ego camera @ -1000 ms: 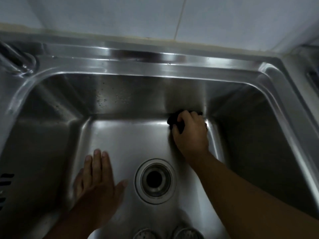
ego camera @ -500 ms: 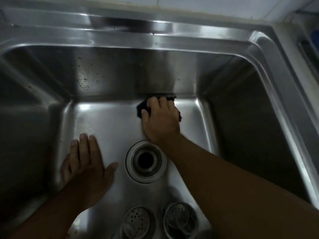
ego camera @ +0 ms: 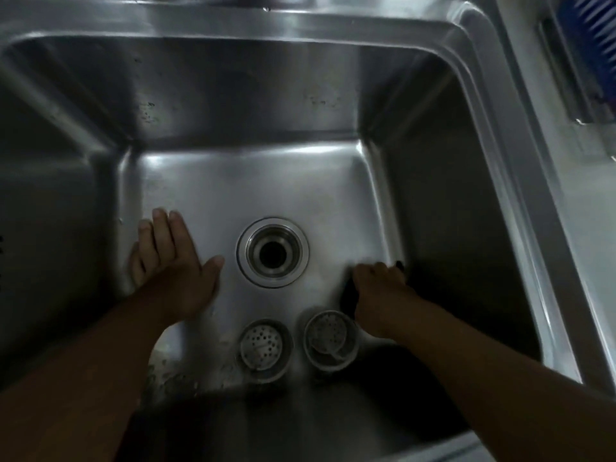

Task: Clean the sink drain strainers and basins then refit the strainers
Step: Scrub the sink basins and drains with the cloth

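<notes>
Steel basin (ego camera: 233,181) floor carries both strainers side by side near the front wall, below the open drain (ego camera: 272,252): left strainer (ego camera: 263,350) between the forearms, right strainer (ego camera: 330,340) just beside the right wrist. Left hand (ego camera: 173,271) lies flat with fingers extended, left of the drain. Right hand (ego camera: 380,291) curls over what seems a dark cloth (ego camera: 348,296) at the floor's right edge.

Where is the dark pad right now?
Head view: the dark pad lies under the right hand at the right edge of the basin floor, right of the open drain, just beyond the right-hand strainer.
</notes>
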`<action>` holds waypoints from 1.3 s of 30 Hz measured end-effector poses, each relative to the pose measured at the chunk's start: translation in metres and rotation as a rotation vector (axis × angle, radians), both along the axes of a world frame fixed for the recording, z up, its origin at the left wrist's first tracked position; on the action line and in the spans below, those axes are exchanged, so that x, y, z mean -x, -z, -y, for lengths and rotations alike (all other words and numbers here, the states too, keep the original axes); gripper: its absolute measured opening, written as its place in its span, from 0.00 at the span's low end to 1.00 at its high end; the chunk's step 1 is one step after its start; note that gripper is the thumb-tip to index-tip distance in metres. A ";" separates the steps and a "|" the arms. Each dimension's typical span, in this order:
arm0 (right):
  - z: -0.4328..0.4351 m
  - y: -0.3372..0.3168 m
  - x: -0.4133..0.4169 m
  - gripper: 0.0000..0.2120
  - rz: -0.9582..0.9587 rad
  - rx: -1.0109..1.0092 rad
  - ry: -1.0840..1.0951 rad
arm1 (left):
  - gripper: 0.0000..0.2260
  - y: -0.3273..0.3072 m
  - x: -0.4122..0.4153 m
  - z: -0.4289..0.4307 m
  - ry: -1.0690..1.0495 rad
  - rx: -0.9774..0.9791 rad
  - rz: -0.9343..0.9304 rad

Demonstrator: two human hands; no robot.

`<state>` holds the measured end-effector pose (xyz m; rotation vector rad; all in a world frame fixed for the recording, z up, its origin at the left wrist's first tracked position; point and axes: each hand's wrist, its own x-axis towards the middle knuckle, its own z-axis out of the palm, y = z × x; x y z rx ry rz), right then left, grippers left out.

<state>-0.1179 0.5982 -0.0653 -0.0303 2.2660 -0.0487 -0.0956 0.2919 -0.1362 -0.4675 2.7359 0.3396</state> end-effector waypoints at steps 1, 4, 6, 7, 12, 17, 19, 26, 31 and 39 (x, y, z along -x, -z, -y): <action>0.001 0.000 -0.001 0.17 0.000 -0.003 -0.011 | 0.47 0.003 0.000 0.002 0.000 0.000 0.000; 0.008 0.008 0.042 0.17 -0.159 0.010 -0.058 | 0.46 0.007 -0.003 0.003 0.013 0.025 -0.035; 0.016 0.016 0.092 0.17 -0.346 0.066 -0.022 | 0.45 0.010 -0.002 0.003 0.009 0.035 -0.034; 0.024 0.018 0.115 0.17 -0.425 0.087 -0.002 | 0.45 0.011 -0.001 0.004 0.005 0.038 -0.027; 0.090 0.035 0.148 0.11 -0.658 0.311 0.052 | 0.44 0.005 0.000 0.004 -0.028 0.036 -0.055; 0.115 0.052 0.075 0.09 -0.649 0.475 -0.179 | 0.41 -0.026 0.004 0.000 0.005 -0.049 0.120; 0.109 0.051 0.075 0.10 -0.628 0.477 -0.213 | 0.38 -0.054 0.008 0.005 0.051 -0.035 0.140; 0.224 0.042 0.123 0.13 -0.608 0.522 0.028 | 0.31 -0.186 -0.019 0.038 0.207 0.224 -0.143; 0.291 0.032 0.068 0.21 -0.474 0.707 -0.139 | 0.33 -0.219 -0.073 0.064 0.107 0.175 -0.208; 0.236 0.037 -0.058 0.29 -0.260 0.772 -0.580 | 0.33 -0.200 -0.075 0.074 0.039 0.057 -0.268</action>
